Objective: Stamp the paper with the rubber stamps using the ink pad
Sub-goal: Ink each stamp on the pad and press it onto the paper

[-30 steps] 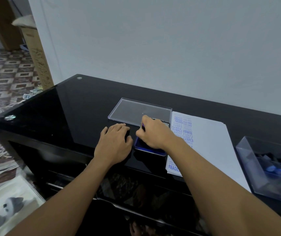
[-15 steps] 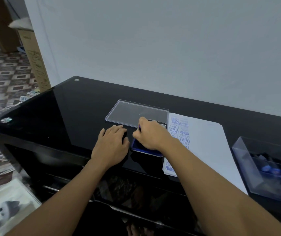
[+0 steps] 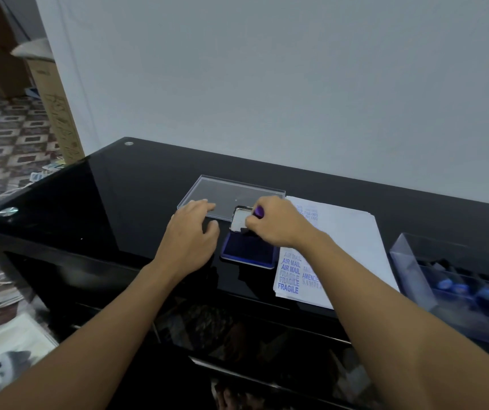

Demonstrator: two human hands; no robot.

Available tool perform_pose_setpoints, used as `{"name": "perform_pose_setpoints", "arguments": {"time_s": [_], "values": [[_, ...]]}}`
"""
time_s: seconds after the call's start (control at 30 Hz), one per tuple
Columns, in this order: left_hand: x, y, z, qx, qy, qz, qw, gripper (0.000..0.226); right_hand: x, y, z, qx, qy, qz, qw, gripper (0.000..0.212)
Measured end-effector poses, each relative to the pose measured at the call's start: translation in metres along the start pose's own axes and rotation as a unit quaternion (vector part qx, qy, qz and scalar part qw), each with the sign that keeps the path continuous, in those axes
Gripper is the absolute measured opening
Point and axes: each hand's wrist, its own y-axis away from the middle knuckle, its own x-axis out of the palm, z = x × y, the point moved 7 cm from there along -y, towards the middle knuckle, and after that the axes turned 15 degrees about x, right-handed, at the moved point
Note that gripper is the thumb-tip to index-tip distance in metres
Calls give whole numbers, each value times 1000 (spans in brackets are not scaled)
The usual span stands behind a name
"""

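Right hand (image 3: 278, 224) has drawn back off the ink pad (image 3: 247, 251), exposing its blue face; it grips the purple-topped stamp (image 3: 258, 212) above the pad's open lid (image 3: 239, 220). Black table (image 3: 119, 202). Stamped paper (image 3: 347, 247) right of pad. Clear box (image 3: 409, 261) holds blue-topped stamps (image 3: 459, 288). Left hand (image 3: 190, 235) relaxed, flat beside pad.

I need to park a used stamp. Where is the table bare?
Widest bare glass: left of the clear lid and left hand, to the corner of the table. Another strip runs behind the paper, along the wall. Crowded around the ink pad and right hand, and between paper and stamp box.
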Motion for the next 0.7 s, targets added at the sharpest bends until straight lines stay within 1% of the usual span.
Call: {"name": "perform_pose_setpoints", "arguments": {"time_s": [0.1, 0.27, 0.37, 0.47, 0.6, 0.7], "values": [[-4, -5, -20, 27, 5, -11, 1000, 42, -23, 10, -12, 0, -13, -23, 1000, 26], [3, -9, -58, 93, 19, -8, 995, 42, -51, 28, -31, -24, -47, -39, 998, 9], [13, -8, -77, 132, 20, -7, 991, 41, -59, 38, -45, -9, -42, -39, 998, 18], [29, -4, -90, 137, 18, 8, 990, 42, -59, 46, -61, 10, -33, -40, 999, 31], [58, 6, -101, 172, -1, 47, 984, 43, -55, 58, -82, 30, -22, -42, 998, 34], [80, 11, -98, 189, -26, 94, 977, 47, -49, 67, -93, 32, 3, -34, 999, 36]]}}
